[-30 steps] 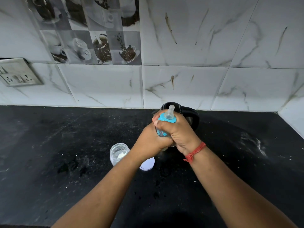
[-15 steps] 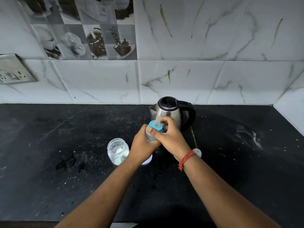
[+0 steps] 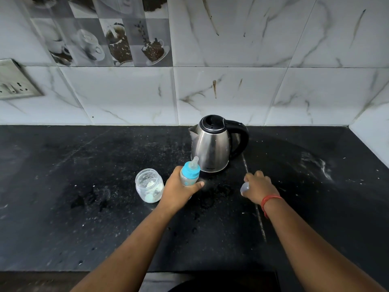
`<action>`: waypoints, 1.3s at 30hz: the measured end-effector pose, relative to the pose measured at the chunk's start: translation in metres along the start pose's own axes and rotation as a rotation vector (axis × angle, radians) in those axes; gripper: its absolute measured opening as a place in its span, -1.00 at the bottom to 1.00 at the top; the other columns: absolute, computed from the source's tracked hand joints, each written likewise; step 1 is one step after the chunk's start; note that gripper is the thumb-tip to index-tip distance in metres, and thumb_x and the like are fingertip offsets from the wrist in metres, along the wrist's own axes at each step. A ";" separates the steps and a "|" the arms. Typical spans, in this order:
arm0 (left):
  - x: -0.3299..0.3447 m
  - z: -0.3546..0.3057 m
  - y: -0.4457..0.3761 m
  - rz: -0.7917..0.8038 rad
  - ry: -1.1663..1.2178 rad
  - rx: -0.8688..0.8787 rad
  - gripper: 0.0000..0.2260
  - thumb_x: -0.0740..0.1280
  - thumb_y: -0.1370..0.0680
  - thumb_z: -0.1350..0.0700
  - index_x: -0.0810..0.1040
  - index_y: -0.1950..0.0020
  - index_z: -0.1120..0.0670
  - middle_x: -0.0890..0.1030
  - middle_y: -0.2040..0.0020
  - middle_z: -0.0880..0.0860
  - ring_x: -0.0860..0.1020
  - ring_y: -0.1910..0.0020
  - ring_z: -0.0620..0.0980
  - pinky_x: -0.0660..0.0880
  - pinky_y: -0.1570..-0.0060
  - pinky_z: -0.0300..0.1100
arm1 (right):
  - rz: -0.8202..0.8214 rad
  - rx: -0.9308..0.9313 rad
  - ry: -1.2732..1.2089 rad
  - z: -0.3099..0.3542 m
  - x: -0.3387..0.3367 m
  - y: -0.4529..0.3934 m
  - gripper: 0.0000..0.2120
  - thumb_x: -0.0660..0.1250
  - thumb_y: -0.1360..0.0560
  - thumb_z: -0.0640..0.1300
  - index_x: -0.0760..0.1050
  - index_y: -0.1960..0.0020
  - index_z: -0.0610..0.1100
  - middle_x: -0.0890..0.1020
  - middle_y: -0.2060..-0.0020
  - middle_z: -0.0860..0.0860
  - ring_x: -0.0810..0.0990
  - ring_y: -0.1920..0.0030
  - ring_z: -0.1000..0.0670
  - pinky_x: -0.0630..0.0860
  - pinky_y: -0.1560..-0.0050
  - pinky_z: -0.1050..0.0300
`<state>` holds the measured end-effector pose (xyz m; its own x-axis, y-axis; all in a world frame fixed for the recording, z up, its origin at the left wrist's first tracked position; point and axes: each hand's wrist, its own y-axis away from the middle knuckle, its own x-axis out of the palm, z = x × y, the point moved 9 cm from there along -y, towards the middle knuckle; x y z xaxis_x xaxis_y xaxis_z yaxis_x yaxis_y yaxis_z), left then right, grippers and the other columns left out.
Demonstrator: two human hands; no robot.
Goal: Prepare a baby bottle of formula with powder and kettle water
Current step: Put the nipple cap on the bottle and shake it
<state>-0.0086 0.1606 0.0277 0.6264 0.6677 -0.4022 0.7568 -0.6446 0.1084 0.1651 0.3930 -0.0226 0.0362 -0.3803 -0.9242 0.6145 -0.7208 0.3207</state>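
Note:
My left hand (image 3: 179,191) grips a baby bottle (image 3: 189,173) with a blue collar and clear teat, held slightly tilted just above the black counter. A steel kettle (image 3: 212,147) with a black lid and handle stands right behind it. To the right, my right hand (image 3: 257,187) is closed over a small clear bottle cap (image 3: 244,188) down at the counter. A red thread band circles that wrist. Left of the bottle stands an open glass jar (image 3: 149,185) holding some white powder.
The black stone counter (image 3: 84,207) is speckled with powder and dark wet spots, and a white smear lies at the far right. A tiled wall closes the back and right corner. A socket plate (image 3: 14,80) is on the wall at left.
Both hands were on the bottle, raised in front of the kettle. The bottle has come down in my left hand alone, and my right hand has moved right onto the clear cap.

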 end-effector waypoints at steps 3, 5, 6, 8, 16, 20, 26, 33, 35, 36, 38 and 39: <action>0.003 0.002 0.002 0.016 -0.009 -0.007 -0.58 0.61 -0.43 0.00 0.42 -0.10 -0.09 0.59 0.03 -0.12 0.56 0.06 -0.18 0.43 0.13 -0.31 | -0.034 -0.039 0.031 -0.007 0.010 -0.001 -0.59 0.32 -0.54 -0.20 0.41 -0.36 0.00 0.39 -0.27 -0.09 0.46 -0.22 -0.15 0.56 -0.13 -0.03; 0.004 0.003 0.002 0.020 -0.013 -0.011 -0.58 0.61 -0.43 0.00 0.42 -0.09 -0.10 0.59 0.02 -0.12 0.57 0.06 -0.18 0.42 0.13 -0.32 | -0.077 -0.067 0.032 -0.006 0.010 -0.001 -0.60 0.30 -0.54 -0.26 0.44 -0.34 0.00 0.42 -0.25 -0.09 0.48 -0.19 -0.14 0.56 -0.10 0.00; 0.004 0.003 0.003 0.020 -0.015 -0.013 -0.58 0.61 -0.43 -0.01 0.42 -0.10 -0.10 0.59 0.02 -0.12 0.57 0.06 -0.19 0.42 0.13 -0.32 | -0.091 -0.078 0.020 -0.005 0.010 0.000 -0.61 0.30 -0.53 -0.26 0.45 -0.32 -0.01 0.43 -0.23 -0.09 0.48 -0.18 -0.14 0.56 -0.09 0.00; 0.004 0.004 0.003 0.020 -0.018 -0.014 -0.57 0.61 -0.42 -0.01 0.42 -0.11 -0.10 0.59 0.01 -0.12 0.57 0.05 -0.19 0.42 0.13 -0.32 | -0.112 -0.093 -0.031 -0.002 0.008 0.002 -0.64 0.31 -0.52 -0.24 0.48 -0.29 -0.02 0.44 -0.18 -0.07 0.48 -0.14 -0.13 0.54 -0.06 0.02; 0.001 0.009 0.004 0.025 -0.066 -0.028 -0.55 0.61 -0.42 -0.04 0.42 -0.15 -0.05 0.58 0.01 -0.13 0.56 0.04 -0.19 0.42 0.15 -0.28 | -0.251 -0.164 -0.678 0.047 -0.054 0.030 -0.77 0.42 -0.43 -0.18 0.59 -0.05 0.04 0.54 0.06 0.01 0.57 0.07 0.01 0.49 0.08 0.18; 0.000 0.008 0.004 0.031 -0.087 -0.026 -0.55 0.60 -0.43 -0.05 0.42 -0.16 -0.05 0.59 -0.01 -0.11 0.57 0.02 -0.16 0.44 0.13 -0.26 | -0.354 -0.364 -0.847 0.098 -0.108 0.062 -0.70 0.43 -0.45 -0.21 0.60 -0.13 0.05 0.54 -0.05 0.05 0.56 0.10 0.13 0.53 0.01 0.28; 0.003 -0.006 0.004 0.056 -0.078 0.016 -0.58 0.61 -0.42 0.00 0.45 -0.12 -0.06 0.62 0.02 -0.10 0.60 0.06 -0.17 0.43 0.16 -0.30 | -0.249 -0.647 -0.488 0.163 -0.117 0.086 -0.65 0.44 -0.44 -0.13 0.57 -0.21 0.07 0.48 -0.09 0.09 0.55 -0.01 0.08 0.56 -0.14 0.15; -0.001 -0.007 0.002 0.062 -0.082 0.040 -0.58 0.60 -0.40 0.04 0.48 -0.15 -0.04 0.65 0.02 -0.08 0.64 0.05 -0.11 0.57 0.05 -0.17 | -0.178 -0.709 -0.483 0.174 -0.095 0.086 -0.60 0.45 -0.48 -0.14 0.57 -0.30 0.03 0.52 -0.13 0.09 0.59 -0.07 0.05 0.58 -0.18 0.06; -0.001 -0.008 0.002 0.075 -0.089 0.036 -0.59 0.59 -0.41 0.07 0.47 -0.15 -0.04 0.64 0.03 -0.07 0.64 0.05 -0.11 0.56 0.06 -0.19 | -0.183 -0.704 -0.508 0.172 -0.093 0.086 -0.60 0.48 -0.50 -0.15 0.57 -0.32 0.01 0.52 -0.13 0.09 0.60 -0.04 0.07 0.57 -0.18 0.12; -0.001 -0.009 0.002 0.079 -0.097 0.034 -0.59 0.59 -0.42 0.08 0.47 -0.15 -0.03 0.64 0.03 -0.07 0.64 0.05 -0.10 0.56 0.06 -0.20 | -0.199 -0.696 -0.521 0.170 -0.092 0.086 -0.59 0.48 -0.50 -0.17 0.57 -0.33 -0.01 0.52 -0.13 0.10 0.60 -0.01 0.08 0.56 -0.17 0.16; 0.001 -0.010 0.003 0.076 -0.110 0.027 -0.60 0.58 -0.41 0.07 0.48 -0.15 -0.01 0.64 0.04 -0.06 0.64 0.06 -0.09 0.57 0.06 -0.19 | -0.262 -0.666 -0.541 0.166 -0.089 0.087 -0.59 0.50 -0.49 -0.18 0.58 -0.32 -0.03 0.50 -0.10 0.14 0.57 0.06 0.13 0.54 -0.12 0.22; 0.002 -0.011 0.003 0.067 -0.112 0.022 -0.60 0.58 -0.41 0.07 0.49 -0.15 0.00 0.64 0.05 -0.06 0.64 0.07 -0.09 0.57 0.07 -0.19 | -0.301 -0.644 -0.549 0.163 -0.089 0.088 -0.59 0.50 -0.49 -0.18 0.58 -0.31 -0.04 0.50 -0.09 0.15 0.54 0.09 0.15 0.52 -0.10 0.24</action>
<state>-0.0030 0.1635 0.0371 0.6500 0.5778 -0.4936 0.7085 -0.6956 0.1188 0.0873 0.2688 0.1214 -0.4780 -0.5703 -0.6681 0.8661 -0.4326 -0.2505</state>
